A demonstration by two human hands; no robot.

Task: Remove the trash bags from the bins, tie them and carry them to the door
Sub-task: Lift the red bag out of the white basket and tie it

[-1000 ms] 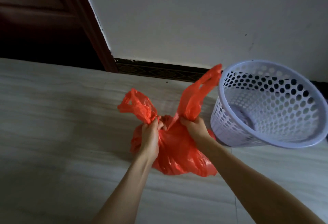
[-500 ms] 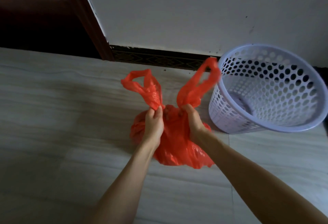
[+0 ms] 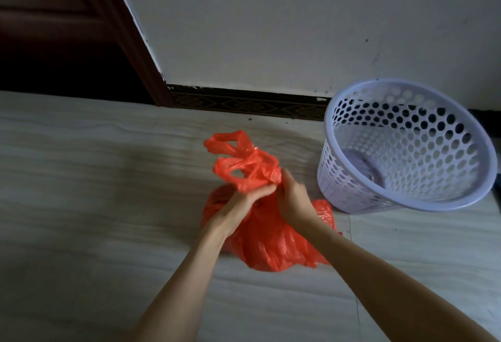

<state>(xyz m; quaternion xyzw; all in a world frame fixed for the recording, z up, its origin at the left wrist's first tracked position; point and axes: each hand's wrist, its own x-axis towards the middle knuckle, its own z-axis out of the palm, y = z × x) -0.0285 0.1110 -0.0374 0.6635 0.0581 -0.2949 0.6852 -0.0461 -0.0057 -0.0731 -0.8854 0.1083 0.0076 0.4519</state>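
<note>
Hands point(image 3: 238, 207) point(image 3: 294, 199) blurred, gripping red bag point(image 3: 271, 244) neck; fingertips hidden.

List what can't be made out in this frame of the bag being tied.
Head view only:
- Knot state: the left hand and right hand cover the red bag neck.
- Bag contents: opaque plastic.
- Handles: motion-blurred.
- Lavender bin floor: partly hidden by its near wall.

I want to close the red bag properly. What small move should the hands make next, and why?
Probably pull the two handles apart to tighten the knot: both the left hand and right hand grip them, crossed above the red bag, still loose.
</note>
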